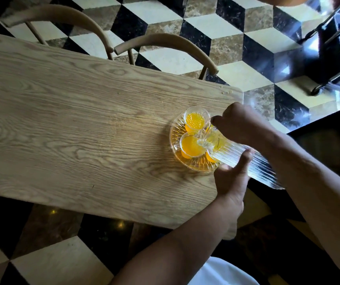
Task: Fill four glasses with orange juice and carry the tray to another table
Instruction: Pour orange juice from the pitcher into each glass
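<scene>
A round cut-glass tray (176, 157) rests near the right end of the wooden table (72, 120). On it stand glasses of orange juice: a far one (195, 119) with bubbles and a nearer one (190, 145); others are partly hidden behind a ribbed clear glass jug (245, 164). The jug is tipped with its mouth over the glasses. My right hand (239, 122) grips it near the neck. My left hand (231, 177) supports its ribbed body from below.
Two curved wooden chair backs (165, 44) stand along the table's far side. A few droplets (226, 91) lie near the table's far right corner. Checkered marble floor surrounds the table. A dark metal-framed object (329, 54) stands at the upper right.
</scene>
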Available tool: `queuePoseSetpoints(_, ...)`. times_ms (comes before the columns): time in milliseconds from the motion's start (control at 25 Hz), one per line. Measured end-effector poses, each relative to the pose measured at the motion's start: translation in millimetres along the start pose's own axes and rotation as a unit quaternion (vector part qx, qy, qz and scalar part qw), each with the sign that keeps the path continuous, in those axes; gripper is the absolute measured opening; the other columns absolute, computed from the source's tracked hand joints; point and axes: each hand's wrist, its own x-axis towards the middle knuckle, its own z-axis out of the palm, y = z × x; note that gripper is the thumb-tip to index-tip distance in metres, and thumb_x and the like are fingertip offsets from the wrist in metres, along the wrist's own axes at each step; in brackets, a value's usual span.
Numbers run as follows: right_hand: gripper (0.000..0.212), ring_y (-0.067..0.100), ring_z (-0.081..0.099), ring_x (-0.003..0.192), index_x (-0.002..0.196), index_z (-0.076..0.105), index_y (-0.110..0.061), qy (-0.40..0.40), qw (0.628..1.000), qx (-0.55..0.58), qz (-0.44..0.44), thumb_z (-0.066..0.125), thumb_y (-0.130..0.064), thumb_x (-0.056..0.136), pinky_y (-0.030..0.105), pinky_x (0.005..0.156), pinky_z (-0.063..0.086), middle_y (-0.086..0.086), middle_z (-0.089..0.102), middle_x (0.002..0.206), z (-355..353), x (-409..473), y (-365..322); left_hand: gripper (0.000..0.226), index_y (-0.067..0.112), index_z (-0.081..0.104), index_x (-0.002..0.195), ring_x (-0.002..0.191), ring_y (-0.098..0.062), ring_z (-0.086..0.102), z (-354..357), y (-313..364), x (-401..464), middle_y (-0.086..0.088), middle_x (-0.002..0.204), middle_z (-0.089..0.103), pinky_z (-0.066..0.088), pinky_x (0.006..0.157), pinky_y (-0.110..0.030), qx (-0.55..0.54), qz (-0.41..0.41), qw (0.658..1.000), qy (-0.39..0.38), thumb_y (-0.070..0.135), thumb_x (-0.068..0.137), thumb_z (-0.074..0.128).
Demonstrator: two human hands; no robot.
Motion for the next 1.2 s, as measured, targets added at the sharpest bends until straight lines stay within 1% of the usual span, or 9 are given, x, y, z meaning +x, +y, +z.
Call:
queuePoseSetpoints(160, 0.048, 0.04, 0.063, 0.067, 0.083, 0.068, 0.007, 0.017, 0.994, 0.105, 0.024, 0.058, -0.038, 0.096, 0.033, 0.061, 0.043, 0.022, 0.068, 0.073, -2, -28, 22, 0.084, 0.016, 0.051, 0.075, 0.07, -0.015, 0.041, -13, -14, -13, -0.001, 0.071, 0.047, 0.039, 0.061, -0.036, 0.08, 0.055, 0.995, 0.013, 0.08, 0.037, 0.088)
queuePoseSetpoints(320, 0.057, 0.026, 0.052, 0.061, 0.087, 0.07, 0.01, 0.011, 0.979, 0.202, 0.025, 0.058, -0.045, 0.098, 0.033, 0.06, 0.039, 0.023, 0.068, 0.071, 3, -57, 43, 0.084, 0.025, 0.034, 0.064, 0.052, -0.007, 0.026, -27, -22, -31, 0.017, 0.05, 0.032, 0.024, 0.048, -0.025, 0.123, 0.126, 0.984, 0.02, 0.09, 0.031, 0.076)
queuePoseSetpoints(440, 0.056, 0.019, 0.048, 0.054, 0.079, 0.071, 0.0, 0.013, 0.972, 0.236, 0.005, 0.056, -0.049, 0.101, 0.03, 0.054, 0.033, -0.002, 0.059, 0.049, 6, -87, 54, 0.091, 0.025, 0.029, 0.064, 0.054, -0.011, 0.021, -40, -36, -39, 0.015, 0.048, 0.026, 0.02, 0.051, -0.033, 0.182, 0.18, 0.966, 0.041, 0.101, 0.032, 0.067)
queuePoseSetpoints(600, 0.057, 0.011, 0.044, 0.046, 0.068, 0.067, -0.009, 0.017, 0.952, 0.303, -0.033, 0.056, -0.054, 0.1, 0.029, 0.052, 0.031, -0.009, 0.055, 0.041, 20, -115, 61, 0.085, 0.022, 0.042, 0.07, 0.046, -0.006, 0.025, -62, -52, -45, 0.013, 0.044, 0.03, 0.024, 0.05, -0.032, 0.23, 0.24, 0.941, 0.059, 0.097, 0.042, 0.069)
queuePoseSetpoints(720, 0.054, 0.007, 0.048, 0.044, 0.062, 0.065, -0.016, 0.027, 0.939, 0.336, -0.071, 0.057, -0.053, 0.1, 0.027, 0.052, 0.036, -0.004, 0.059, 0.054, 28, -130, 54, 0.091, 0.011, 0.059, 0.105, 0.048, 0.003, 0.037, -83, -51, -56, 0.016, 0.052, 0.046, 0.035, 0.053, -0.019, 0.224, 0.257, 0.938, 0.066, 0.08, 0.048, 0.077)
queuePoseSetpoints(840, 0.056, 0.0, 0.047, 0.037, 0.059, 0.063, -0.015, 0.022, 0.925, 0.369, -0.083, 0.058, -0.054, 0.099, 0.024, 0.048, 0.039, -0.012, 0.06, 0.045, 34, -143, 40, 0.103, 0.009, 0.057, 0.128, 0.083, -0.01, 0.065, -104, -48, -67, -0.003, 0.103, 0.074, 0.054, 0.076, -0.028, 0.203, 0.26, 0.942, 0.054, 0.064, 0.048, 0.091)
queuePoseSetpoints(1000, 0.045, 0.011, 0.044, 0.044, 0.067, 0.067, 0.001, -0.005, 0.905, 0.412, -0.102, 0.064, -0.036, 0.091, 0.029, 0.053, 0.036, -0.006, 0.054, 0.046, 48, -151, 12, 0.095, 0.011, 0.052, 0.127, 0.113, -0.032, 0.072, -138, -31, -69, -0.018, 0.124, 0.071, 0.06, 0.099, -0.044, 0.203, 0.287, 0.935, 0.054, 0.044, 0.049, 0.095)
queuePoseSetpoints(1080, 0.046, 0.015, 0.043, 0.051, 0.072, 0.063, 0.01, -0.004, 0.9, 0.418, -0.121, 0.062, -0.036, 0.082, 0.033, 0.055, 0.035, 0.004, 0.052, 0.053, 56, -153, -4, 0.084, 0.021, 0.052, 0.118, 0.107, -0.024, 0.075, -157, -16, -66, -0.016, 0.12, 0.072, 0.06, 0.095, -0.036, 0.205, 0.302, 0.93, 0.048, 0.04, 0.047, 0.093)
queuePoseSetpoints(1200, 0.041, 0.015, 0.051, 0.05, 0.067, 0.067, 0.005, -0.018, 0.881, 0.457, -0.122, 0.061, -0.034, 0.078, 0.034, 0.056, 0.04, 0.004, 0.062, 0.054, 65, -150, -29, 0.078, 0.02, 0.053, 0.112, 0.095, -0.008, 0.075, -189, 18, -58, -0.008, 0.109, 0.073, 0.058, 0.088, -0.025, 0.225, 0.292, 0.929, 0.018, 0.03, 0.047, 0.093)
